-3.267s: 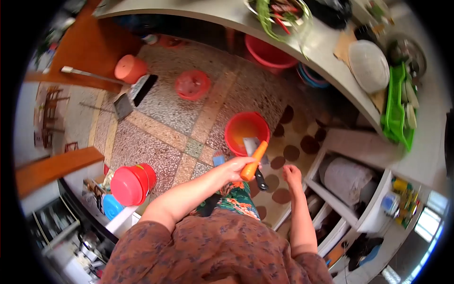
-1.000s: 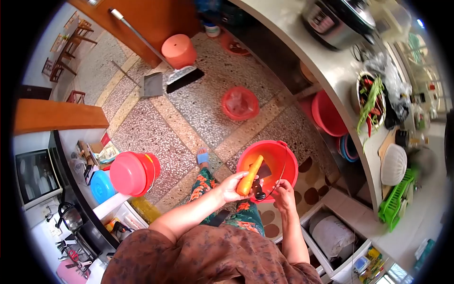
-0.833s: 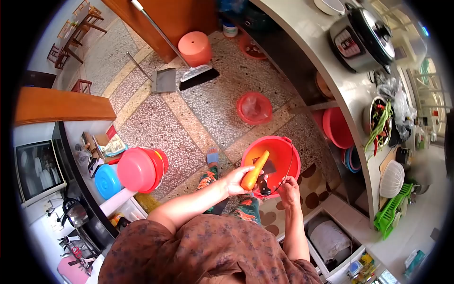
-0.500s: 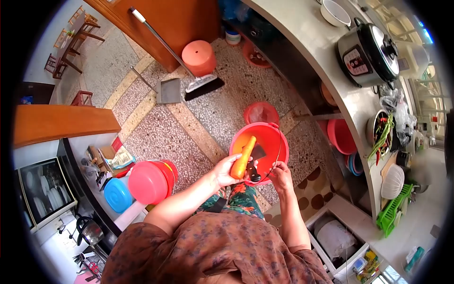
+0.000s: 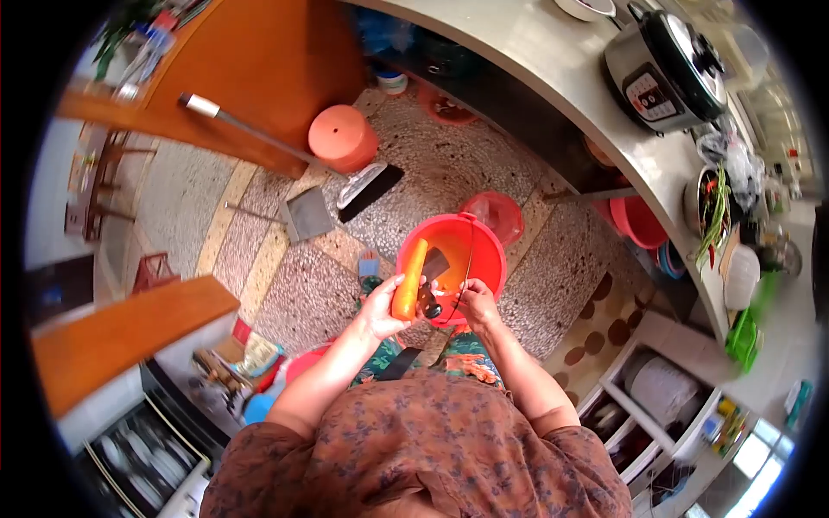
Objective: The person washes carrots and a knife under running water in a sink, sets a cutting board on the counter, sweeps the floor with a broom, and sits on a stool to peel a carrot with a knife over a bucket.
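Observation:
My left hand (image 5: pixel 382 309) is closed around a peeled-looking orange carrot (image 5: pixel 411 281), which points up over the near left rim of a red bucket (image 5: pixel 495 252). Right beside the carrot lies the black handle of a knife (image 5: pixel 429 302), its broad grey blade reaching into the bucket. Whether my left fingers also grip that handle, I cannot tell. My right hand (image 5: pixel 479 304) pinches the bucket's thin wire handle at the near right side. Small orange pieces show inside the bucket.
A pink basin with a plastic liner (image 5: pixel 499 216) stands behind the bucket. A broom (image 5: pixel 370 192), a dustpan (image 5: pixel 308 214) and a round pink stool (image 5: pixel 343 138) are farther off. On the right, a counter (image 5: pixel 553 65) carries a pressure cooker (image 5: pixel 661 78).
The view has turned and shifted, so the bucket appears farther left. My left hand still holds the carrot, and my right hand stays at the wire handle.

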The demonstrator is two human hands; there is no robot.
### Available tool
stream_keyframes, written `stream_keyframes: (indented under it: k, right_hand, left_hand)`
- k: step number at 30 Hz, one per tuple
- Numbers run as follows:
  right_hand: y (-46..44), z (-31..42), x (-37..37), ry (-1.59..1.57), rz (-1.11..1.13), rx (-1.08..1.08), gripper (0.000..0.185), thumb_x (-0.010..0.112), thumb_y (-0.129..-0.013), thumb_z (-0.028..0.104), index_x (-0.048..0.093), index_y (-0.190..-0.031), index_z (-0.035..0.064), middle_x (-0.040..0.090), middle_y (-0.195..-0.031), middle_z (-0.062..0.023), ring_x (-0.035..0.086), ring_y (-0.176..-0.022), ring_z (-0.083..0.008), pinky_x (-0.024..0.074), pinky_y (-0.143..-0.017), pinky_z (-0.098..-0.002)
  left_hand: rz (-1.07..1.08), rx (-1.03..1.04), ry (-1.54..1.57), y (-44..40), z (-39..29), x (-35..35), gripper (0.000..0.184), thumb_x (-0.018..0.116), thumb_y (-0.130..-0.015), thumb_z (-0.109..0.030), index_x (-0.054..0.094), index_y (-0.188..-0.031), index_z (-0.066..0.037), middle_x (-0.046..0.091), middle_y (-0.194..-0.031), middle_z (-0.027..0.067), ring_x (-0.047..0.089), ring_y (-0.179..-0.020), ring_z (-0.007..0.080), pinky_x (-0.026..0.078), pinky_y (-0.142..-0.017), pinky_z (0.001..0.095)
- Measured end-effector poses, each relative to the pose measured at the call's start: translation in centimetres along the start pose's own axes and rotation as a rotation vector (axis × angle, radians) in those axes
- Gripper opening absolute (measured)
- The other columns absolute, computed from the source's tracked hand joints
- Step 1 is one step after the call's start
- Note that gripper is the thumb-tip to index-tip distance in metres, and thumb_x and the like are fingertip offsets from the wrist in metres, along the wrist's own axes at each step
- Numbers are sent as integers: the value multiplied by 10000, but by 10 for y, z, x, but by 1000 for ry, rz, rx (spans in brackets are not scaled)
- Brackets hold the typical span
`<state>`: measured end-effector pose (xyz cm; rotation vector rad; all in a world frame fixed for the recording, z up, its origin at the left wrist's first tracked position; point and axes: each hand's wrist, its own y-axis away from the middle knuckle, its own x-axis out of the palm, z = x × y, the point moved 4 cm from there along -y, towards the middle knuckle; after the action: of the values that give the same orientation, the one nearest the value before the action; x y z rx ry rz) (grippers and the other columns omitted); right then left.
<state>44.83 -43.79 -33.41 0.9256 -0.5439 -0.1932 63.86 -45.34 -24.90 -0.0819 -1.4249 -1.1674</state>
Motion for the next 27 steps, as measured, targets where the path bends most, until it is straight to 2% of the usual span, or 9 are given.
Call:
stream_keyframes:
  k: [4,5,8,9,13,17,19,24,27]
  right_hand:
    - [-20,-25,20,24,-141,2,212,450,-763,-94,511,-817,101,516,-773,7,508,-682,-128,466,-658,-311]
    - [-32,-32,24,7,-153,-5,205,461,-762,-82,516,-815,108,514,-755,16,500,-671,-120,452,-631,-291]
    - [-65,-62,12,178,-210,-10,180,486,-757,-43,531,-802,126,500,-712,40,472,-646,-82,386,-562,-235]
    - [-73,-70,11,205,-276,-21,152,503,-751,-10,546,-798,127,486,-685,56,420,-583,-52,298,-489,-197]
    - [-114,-106,1,245,-282,-27,162,503,-745,-14,560,-822,116,477,-681,58,348,-501,-47,222,-411,-203]
    - [-153,-139,-12,222,-299,13,190,497,-732,-39,566,-832,106,474,-688,52,390,-551,-56,272,-452,-201]
    - [-166,-158,-13,223,-242,-55,207,504,-719,-60,571,-851,84,478,-710,41,437,-627,-74,331,-537,-198]
    - [-180,-193,-20,193,-305,0,196,509,-725,-83,588,-848,48,522,-741,29,458,-673,-84,377,-611,-215]
    - [-188,-222,-27,211,-234,36,212,488,-741,-72,597,-873,54,550,-774,17,489,-719,-92,402,-650,-224]
  left_hand:
    - [-174,-146,-95,0,-47,-14,351,438,-906,-302,548,-1084,-20,587,-1104,145,588,-1000,259,529,-694,377]
    - [-101,-222,-79,3,-57,-12,355,436,-909,-307,545,-1091,-23,581,-1107,154,593,-979,240,522,-658,329]
    - [-133,-301,-124,-4,-81,-21,346,444,-915,-283,523,-1108,-7,553,-1142,153,562,-997,235,487,-710,327]
    - [-101,-342,-101,-6,-87,-24,347,434,-918,-284,518,-1107,-6,544,-1155,157,557,-1013,239,489,-704,323]
    - [-143,-374,-139,-22,-100,-49,346,420,-921,-284,513,-1106,-6,533,-1168,162,551,-1023,237,489,-704,320]
    - [-237,-400,-176,-42,-107,-77,342,420,-921,-284,512,-1106,-11,532,-1166,165,552,-1008,233,486,-701,319]
    - [-283,-377,-188,-48,-107,-89,339,438,-893,-292,519,-1090,-28,516,-1192,163,562,-1019,251,516,-654,315]
    - [-367,-397,-204,-56,-106,-112,337,433,-920,-280,510,-1110,-13,549,-1130,146,558,-973,222,481,-692,322]
    - [-383,-390,-263,-59,-105,-128,350,440,-900,-280,503,-1119,-14,521,-1188,180,564,-1017,258,504,-701,316]
